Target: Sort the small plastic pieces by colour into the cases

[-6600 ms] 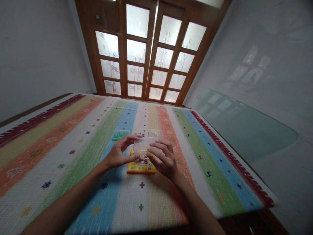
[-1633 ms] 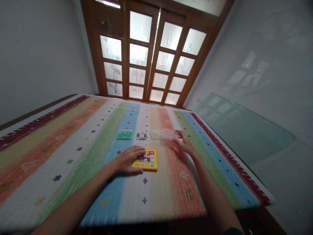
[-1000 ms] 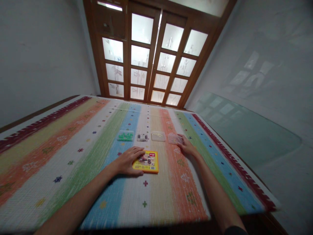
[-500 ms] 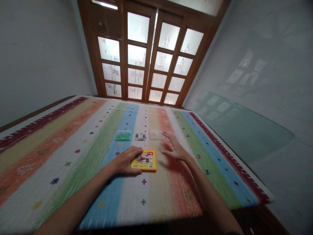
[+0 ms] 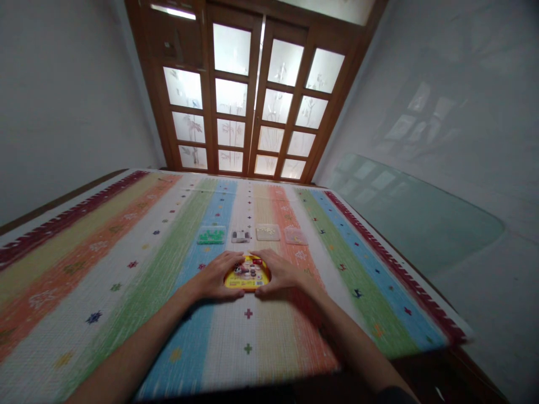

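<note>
A yellow tray [image 5: 248, 279] with small dark pieces in it lies on the striped mat [image 5: 126, 280]. My left hand [image 5: 217, 275] cups its left edge and my right hand [image 5: 280, 274] cups its right edge, fingers curled around the sides. Behind the tray stands a row of small clear boxes: one with green pieces [image 5: 211, 235], one with dark pieces [image 5: 240, 236], one with pale pieces [image 5: 268, 232] and an empty clear lid or box [image 5: 295, 235] at the right end.
The mat covers a wide table whose right edge [image 5: 400, 275] runs diagonally. A wooden door with frosted glass panes [image 5: 252, 95] stands behind the table. A glass sheet [image 5: 412, 213] leans against the right wall.
My right hand set the clear lid or box down at the right end of the row, then came back to the yellow tray's right edge. The left hand stayed on the tray.
</note>
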The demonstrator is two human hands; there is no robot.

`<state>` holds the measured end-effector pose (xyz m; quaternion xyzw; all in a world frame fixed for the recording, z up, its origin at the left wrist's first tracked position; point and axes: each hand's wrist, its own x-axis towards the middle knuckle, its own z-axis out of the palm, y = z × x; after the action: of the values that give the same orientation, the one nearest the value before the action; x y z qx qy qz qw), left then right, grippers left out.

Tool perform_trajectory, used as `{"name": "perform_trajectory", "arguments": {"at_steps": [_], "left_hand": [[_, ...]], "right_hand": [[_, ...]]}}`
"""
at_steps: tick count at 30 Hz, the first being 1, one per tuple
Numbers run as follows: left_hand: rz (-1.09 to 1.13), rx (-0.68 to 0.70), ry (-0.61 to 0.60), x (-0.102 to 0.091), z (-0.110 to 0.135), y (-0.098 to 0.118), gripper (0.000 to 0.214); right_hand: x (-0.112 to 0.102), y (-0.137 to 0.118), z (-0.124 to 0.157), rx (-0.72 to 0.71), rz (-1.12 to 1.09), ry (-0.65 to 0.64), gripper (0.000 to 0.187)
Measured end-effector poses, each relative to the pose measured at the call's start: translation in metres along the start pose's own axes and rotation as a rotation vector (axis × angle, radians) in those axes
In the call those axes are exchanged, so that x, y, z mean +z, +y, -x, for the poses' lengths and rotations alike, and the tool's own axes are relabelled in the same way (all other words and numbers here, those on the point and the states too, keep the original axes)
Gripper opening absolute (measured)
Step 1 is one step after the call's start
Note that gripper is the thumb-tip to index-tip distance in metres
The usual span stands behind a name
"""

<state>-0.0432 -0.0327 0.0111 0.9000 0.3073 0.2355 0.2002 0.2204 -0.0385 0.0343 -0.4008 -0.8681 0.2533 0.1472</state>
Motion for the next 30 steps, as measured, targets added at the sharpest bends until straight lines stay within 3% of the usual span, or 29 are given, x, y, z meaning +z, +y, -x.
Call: {"name": "perform_trajectory", "arguments": {"at_steps": [5, 8, 13, 15, 18, 23, 30], "left_hand": [[-0.022, -0.036, -0.023, -0.006, -0.002, -0.007, 0.080], [-0.025, -0.072, 0.044, -0.021, -0.005, -0.018, 0.066], [-0.226, -0.203, 0.279, -0.056, -0.013, -0.066, 0.062], [-0.288, -0.298, 0.299, -0.067, -0.014, -0.088, 0.070], [-0.206, -0.375, 0.255, -0.075, -0.011, -0.110, 0.073], [0.033, -0.427, 0.260, -0.075, -0.001, -0.112, 0.065], [0.074, -0.462, 0.316, -0.071, 0.001, -0.106, 0.067]], "right_hand": [[0.000, 0.002, -0.002, 0.048, -0.048, 0.018, 0.110], [0.000, 0.002, 0.000, 0.067, -0.081, 0.005, 0.112], [0.002, 0.002, 0.005, 0.109, -0.146, 0.010, 0.117], [0.004, 0.004, 0.006, 0.122, -0.179, 0.020, 0.118], [0.005, 0.010, 0.006, 0.108, -0.209, 0.021, 0.115], [0.008, 0.022, 0.007, 0.121, -0.266, 0.029, 0.109], [0.009, 0.028, 0.006, 0.100, -0.357, 0.069, 0.110]]}}
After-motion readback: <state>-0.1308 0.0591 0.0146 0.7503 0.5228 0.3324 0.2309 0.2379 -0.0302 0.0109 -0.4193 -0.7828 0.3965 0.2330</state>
